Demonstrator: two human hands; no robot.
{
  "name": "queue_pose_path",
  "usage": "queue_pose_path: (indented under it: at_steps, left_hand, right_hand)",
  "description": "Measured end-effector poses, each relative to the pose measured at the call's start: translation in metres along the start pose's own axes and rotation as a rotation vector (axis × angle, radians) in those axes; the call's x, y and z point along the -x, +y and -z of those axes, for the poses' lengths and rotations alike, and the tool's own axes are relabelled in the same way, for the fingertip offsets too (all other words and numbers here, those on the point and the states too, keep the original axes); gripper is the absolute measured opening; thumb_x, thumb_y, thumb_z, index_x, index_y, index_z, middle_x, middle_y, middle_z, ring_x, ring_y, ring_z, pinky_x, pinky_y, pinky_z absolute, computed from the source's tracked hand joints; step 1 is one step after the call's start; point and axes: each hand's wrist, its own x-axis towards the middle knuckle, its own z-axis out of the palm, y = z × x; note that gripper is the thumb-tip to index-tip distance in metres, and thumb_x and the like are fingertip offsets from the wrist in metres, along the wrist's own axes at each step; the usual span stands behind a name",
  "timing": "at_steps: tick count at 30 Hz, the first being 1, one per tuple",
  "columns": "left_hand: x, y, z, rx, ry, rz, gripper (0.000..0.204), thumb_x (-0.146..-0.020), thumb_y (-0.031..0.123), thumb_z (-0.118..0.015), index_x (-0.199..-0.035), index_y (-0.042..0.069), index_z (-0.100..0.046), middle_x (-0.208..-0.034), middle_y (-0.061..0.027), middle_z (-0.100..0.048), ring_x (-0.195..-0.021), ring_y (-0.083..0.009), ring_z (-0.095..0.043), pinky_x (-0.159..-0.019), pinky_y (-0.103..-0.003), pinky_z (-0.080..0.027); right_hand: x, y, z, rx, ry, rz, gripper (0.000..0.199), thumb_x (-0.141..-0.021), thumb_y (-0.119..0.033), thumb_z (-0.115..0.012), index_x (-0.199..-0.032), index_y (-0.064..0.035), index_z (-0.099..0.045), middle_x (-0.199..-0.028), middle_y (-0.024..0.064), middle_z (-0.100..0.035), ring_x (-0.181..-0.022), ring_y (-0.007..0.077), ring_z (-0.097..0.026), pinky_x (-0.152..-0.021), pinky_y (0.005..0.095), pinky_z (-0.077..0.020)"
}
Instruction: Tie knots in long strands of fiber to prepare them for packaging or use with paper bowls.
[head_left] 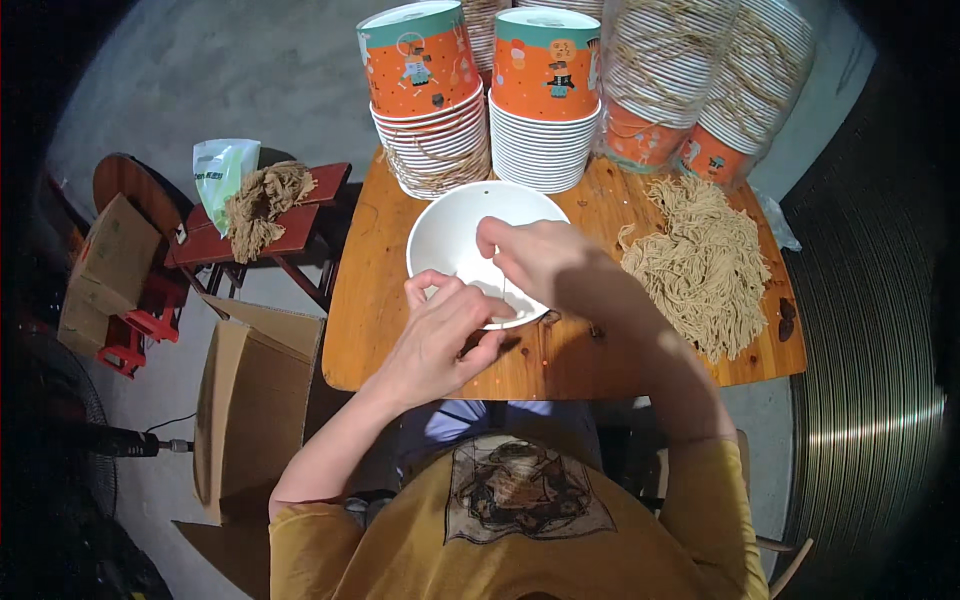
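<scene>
A white-lined paper bucket (440, 240) stands at the near middle of the wooden table, its open mouth facing me and a small hole showing near the far rim. My left hand (440, 335) grips its near rim, fingers curled over the edge and thumb outside. Over the bucket's mouth, my right hand (545, 260) is closed in a pinch. A thin cord (503, 286) runs from its fingertips down toward the near rim beside my left fingers. The cord's lower end is hidden. To the right of my right forearm lies a heap of beige cords (700, 265).
Stacks of orange-and-green paper buckets (545, 90) with white rims stand along the back of the wooden table (365, 340); bagged stacks (660, 60) lean at back right. At left are a red bench (210, 245) bearing more cords, and an open cardboard box (255, 400).
</scene>
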Motion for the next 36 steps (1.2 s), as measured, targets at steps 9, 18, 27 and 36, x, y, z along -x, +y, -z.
queue_pose_path:
  at_steps: [9,18,27,36]
  left_hand:
    - [0.000,-0.004,-0.001,-0.037,-0.026,-0.084,0.018,-0.075,0.009,-0.069,-0.088,0.008,-0.056,-0.081,-0.0038,-0.050,-0.082,-0.0217,-0.052,-0.087,-0.039,-0.030]
    - [0.002,0.007,-0.002,-0.075,-0.010,0.059,0.015,-0.079,0.016,-0.070,-0.087,0.009,-0.060,-0.080,-0.0037,-0.053,-0.084,-0.0209,-0.051,-0.090,-0.037,-0.028]
    - [-0.002,0.012,-0.002,0.021,0.033,0.128,0.017,-0.079,0.014,-0.071,-0.084,0.007,-0.056,-0.077,-0.0035,-0.052,-0.079,-0.0212,-0.052,-0.089,-0.040,-0.030]
    - [-0.002,0.008,0.003,0.021,-0.029,0.096,0.016,-0.080,0.013,-0.070,-0.086,0.007,-0.056,-0.079,-0.0043,-0.051,-0.082,-0.0215,-0.052,-0.090,-0.039,-0.030]
  right_hand:
    - [-0.032,-0.003,-0.010,0.021,-0.643,-0.191,0.017,-0.089,-0.018,-0.049,-0.102,-0.0092,-0.053,-0.081,0.0173,-0.063,-0.080,0.0380,-0.062,-0.069,0.0458,-0.0458]
    - [-0.026,0.002,-0.006,-0.174,-0.367,-0.229,0.017,-0.090,-0.021,-0.052,-0.104,-0.0110,-0.052,-0.082,0.0184,-0.064,-0.082,0.0384,-0.062,-0.071,0.0475,-0.0461]
    - [-0.024,0.005,-0.010,-0.060,-0.328,-0.156,0.015,-0.089,-0.014,-0.050,-0.103,-0.0106,-0.052,-0.079,0.0177,-0.063,-0.077,0.0373,-0.062,-0.067,0.0470,-0.0459]
    - [-0.027,-0.006,-0.007,0.029,-0.506,-0.221,0.020,-0.089,-0.016,-0.045,-0.105,-0.0091,-0.053,-0.087,0.0192,-0.065,-0.083,0.0361,-0.064,-0.071,0.0447,-0.0478]
